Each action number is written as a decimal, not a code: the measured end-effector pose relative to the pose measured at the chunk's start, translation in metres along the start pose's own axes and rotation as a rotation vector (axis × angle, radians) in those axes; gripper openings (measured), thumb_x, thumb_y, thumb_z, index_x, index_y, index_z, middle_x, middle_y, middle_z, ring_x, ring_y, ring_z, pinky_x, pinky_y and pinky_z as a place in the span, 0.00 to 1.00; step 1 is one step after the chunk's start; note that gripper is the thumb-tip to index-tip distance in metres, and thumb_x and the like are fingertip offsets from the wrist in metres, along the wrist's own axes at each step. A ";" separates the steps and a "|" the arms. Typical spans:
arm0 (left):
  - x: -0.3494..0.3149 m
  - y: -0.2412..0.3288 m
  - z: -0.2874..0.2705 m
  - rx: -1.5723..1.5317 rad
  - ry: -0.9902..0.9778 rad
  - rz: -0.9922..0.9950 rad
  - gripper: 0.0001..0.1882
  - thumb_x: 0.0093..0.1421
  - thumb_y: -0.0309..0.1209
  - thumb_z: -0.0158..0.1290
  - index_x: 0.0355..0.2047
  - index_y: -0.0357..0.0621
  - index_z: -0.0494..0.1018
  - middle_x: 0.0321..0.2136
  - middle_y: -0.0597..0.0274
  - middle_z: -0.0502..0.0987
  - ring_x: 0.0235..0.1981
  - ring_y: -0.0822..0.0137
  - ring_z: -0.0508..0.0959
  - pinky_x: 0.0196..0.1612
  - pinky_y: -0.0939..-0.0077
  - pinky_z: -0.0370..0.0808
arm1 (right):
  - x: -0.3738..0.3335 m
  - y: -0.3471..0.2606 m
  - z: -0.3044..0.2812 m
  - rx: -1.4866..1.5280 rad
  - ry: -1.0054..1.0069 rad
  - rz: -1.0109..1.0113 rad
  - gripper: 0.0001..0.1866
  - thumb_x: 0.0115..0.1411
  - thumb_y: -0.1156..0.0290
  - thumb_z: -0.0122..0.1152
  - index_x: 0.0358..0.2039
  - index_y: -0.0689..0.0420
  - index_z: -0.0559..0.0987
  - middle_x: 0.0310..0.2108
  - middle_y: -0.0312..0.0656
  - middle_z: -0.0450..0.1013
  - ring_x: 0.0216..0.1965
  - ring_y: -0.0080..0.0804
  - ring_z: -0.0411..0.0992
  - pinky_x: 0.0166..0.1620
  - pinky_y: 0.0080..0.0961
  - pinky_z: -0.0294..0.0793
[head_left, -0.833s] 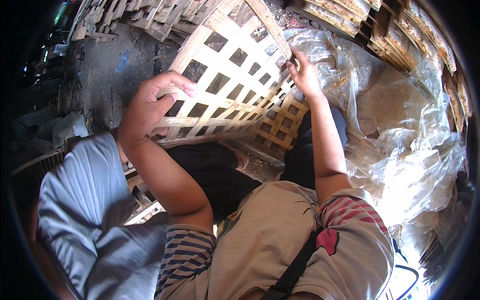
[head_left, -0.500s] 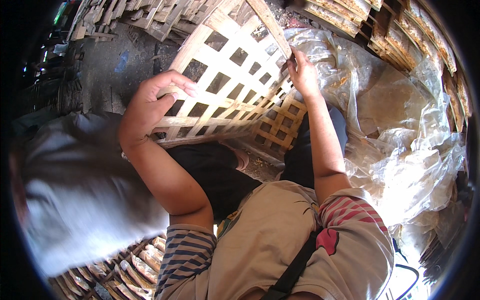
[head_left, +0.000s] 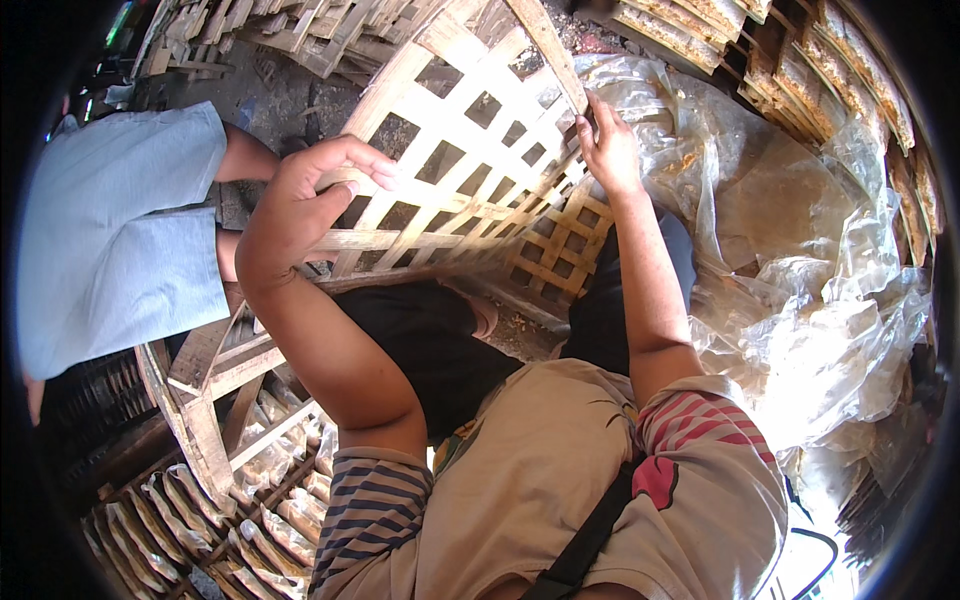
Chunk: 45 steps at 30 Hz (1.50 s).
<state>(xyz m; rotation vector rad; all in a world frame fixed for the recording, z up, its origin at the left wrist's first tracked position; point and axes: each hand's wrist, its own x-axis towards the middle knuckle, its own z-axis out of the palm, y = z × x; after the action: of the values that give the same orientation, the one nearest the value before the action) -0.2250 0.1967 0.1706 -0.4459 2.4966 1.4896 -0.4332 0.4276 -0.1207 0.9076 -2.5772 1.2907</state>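
A large woven bamboo basket [head_left: 470, 160] with an open lattice weave stands tilted in front of me, between my legs. My left hand [head_left: 320, 190] is closed round its left rim, fingers curled over the edge. On the opposite side, my right hand [head_left: 610, 150] grips the right rim, with its fingertips along the bamboo strip. The bottom of the basket sits low between my knees, partly hidden by my dark trousers [head_left: 420, 330].
A person in light blue shorts [head_left: 120, 230] stands close at my left. Behind my left elbow is a wooden frame [head_left: 205, 440] beside rows of wrapped flat packs [head_left: 150, 530]. Crumpled clear plastic sheeting [head_left: 800, 290] lies at right. Stacked wooden slats [head_left: 310, 35] and boards [head_left: 820, 70] stand at the back.
The person at my left has moved forward, away from my elbow, uncovering the wooden frame and more wrapped packs. My hands and the basket stay almost in place, with the basket shifting very slightly.
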 end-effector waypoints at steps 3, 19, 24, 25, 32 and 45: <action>-0.001 -0.003 -0.001 0.005 -0.012 0.043 0.18 0.53 0.14 0.41 0.41 0.34 0.76 0.38 0.56 0.80 0.51 0.64 0.77 0.62 0.68 0.66 | 0.001 -0.003 0.000 -0.078 -0.012 0.004 0.23 0.64 0.67 0.60 0.59 0.55 0.72 0.44 0.52 0.78 0.42 0.54 0.78 0.49 0.47 0.76; 0.009 -0.026 -0.011 0.087 -0.055 0.240 0.24 0.52 0.13 0.40 0.47 0.35 0.76 0.37 0.61 0.79 0.44 0.72 0.77 0.52 0.77 0.71 | 0.011 -0.048 -0.001 0.281 0.063 -0.032 0.35 0.70 0.50 0.54 0.72 0.52 0.60 0.67 0.56 0.62 0.68 0.53 0.62 0.68 0.45 0.62; 0.011 -0.024 -0.014 0.081 -0.080 0.229 0.23 0.52 0.13 0.42 0.47 0.33 0.76 0.42 0.59 0.80 0.48 0.69 0.77 0.57 0.73 0.69 | -0.010 0.009 0.028 0.252 -0.136 0.288 0.37 0.70 0.46 0.48 0.73 0.51 0.57 0.68 0.56 0.62 0.69 0.54 0.59 0.70 0.41 0.59; 0.010 -0.029 -0.016 0.063 -0.086 0.214 0.23 0.52 0.13 0.42 0.47 0.33 0.76 0.42 0.59 0.80 0.49 0.69 0.77 0.57 0.73 0.69 | -0.020 0.020 0.029 0.183 -0.223 0.386 0.37 0.70 0.46 0.47 0.73 0.52 0.57 0.67 0.56 0.63 0.69 0.54 0.59 0.69 0.41 0.59; 0.019 -0.044 -0.014 0.024 -0.054 0.285 0.21 0.53 0.14 0.42 0.45 0.35 0.77 0.39 0.60 0.80 0.45 0.71 0.78 0.53 0.76 0.71 | -0.137 0.098 0.009 0.016 -0.706 0.371 0.29 0.65 0.54 0.56 0.63 0.52 0.72 0.54 0.56 0.76 0.58 0.52 0.73 0.61 0.40 0.70; 0.021 -0.040 -0.018 0.008 0.014 0.284 0.19 0.50 0.11 0.43 0.38 0.35 0.78 0.33 0.62 0.80 0.38 0.70 0.79 0.43 0.78 0.75 | -0.183 -0.014 0.071 0.059 -1.111 0.388 0.28 0.59 0.58 0.63 0.58 0.58 0.77 0.52 0.56 0.77 0.53 0.47 0.77 0.56 0.37 0.74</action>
<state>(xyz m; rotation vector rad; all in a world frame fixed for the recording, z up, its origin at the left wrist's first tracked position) -0.2307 0.1602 0.1392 -0.1015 2.6640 1.5749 -0.2659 0.4509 -0.2213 1.5092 -3.7056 1.0981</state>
